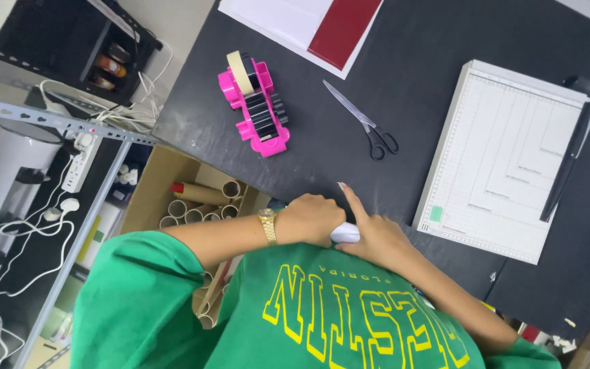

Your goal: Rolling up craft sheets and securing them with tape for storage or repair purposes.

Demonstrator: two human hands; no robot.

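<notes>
nestling white object (345, 234) between both hands' fingers (349, 201)

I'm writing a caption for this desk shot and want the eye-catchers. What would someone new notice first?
The bright pink tape dispenser on the dark table, loaded with a beige roll and black rolls, stands out most. Next comes the green shirt with yellow lettering at the bottom, where the left hand and right hand meet around a small white object. The white paper cutter lies at right, scissors between it and the dispenser.
</notes>
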